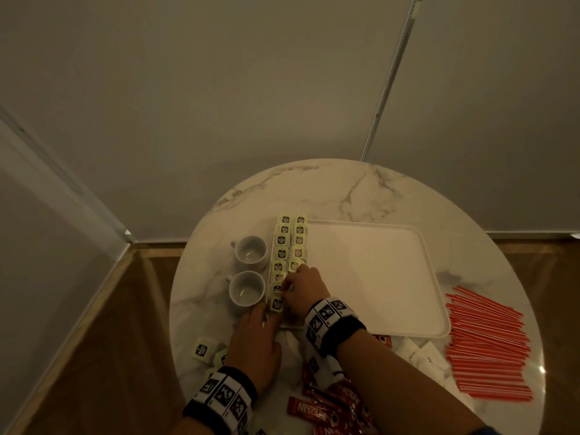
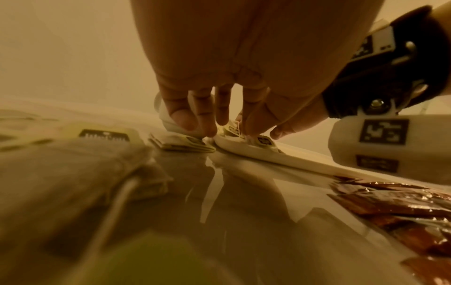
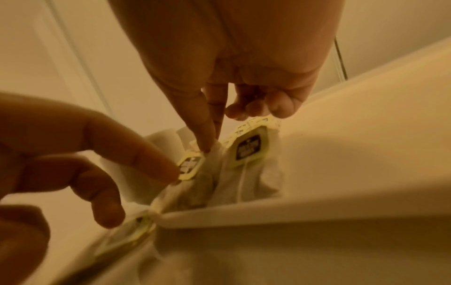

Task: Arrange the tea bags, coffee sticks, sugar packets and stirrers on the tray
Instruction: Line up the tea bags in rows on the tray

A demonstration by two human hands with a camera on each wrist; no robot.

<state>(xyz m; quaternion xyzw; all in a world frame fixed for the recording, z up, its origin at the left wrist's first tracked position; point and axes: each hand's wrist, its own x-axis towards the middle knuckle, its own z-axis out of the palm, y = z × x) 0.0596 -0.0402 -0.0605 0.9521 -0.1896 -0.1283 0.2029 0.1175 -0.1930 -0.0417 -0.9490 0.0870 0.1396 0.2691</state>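
A white tray (image 1: 376,277) lies on the round marble table, with two rows of yellow-tagged tea bags (image 1: 290,243) along its left side. At the tray's near left corner (image 3: 268,217) my right hand (image 1: 286,290) pinches the paper of the nearest tea bag (image 3: 190,165) between thumb and forefinger, other fingers curled. My left hand (image 1: 266,310) reaches in from the table side. Its straight fingers (image 2: 207,127) touch the same bag's tag over the tray rim (image 2: 256,154). Red stirrers (image 1: 489,350), red coffee sticks (image 1: 326,406) and white sugar packets (image 1: 420,353) lie off the tray.
Two white cups (image 1: 249,271) stand close against the tray's left edge beside my left hand. Loose tea bags (image 1: 204,348) lie near the table's front left edge. A wall stands behind the table, and wooden floor shows around it.
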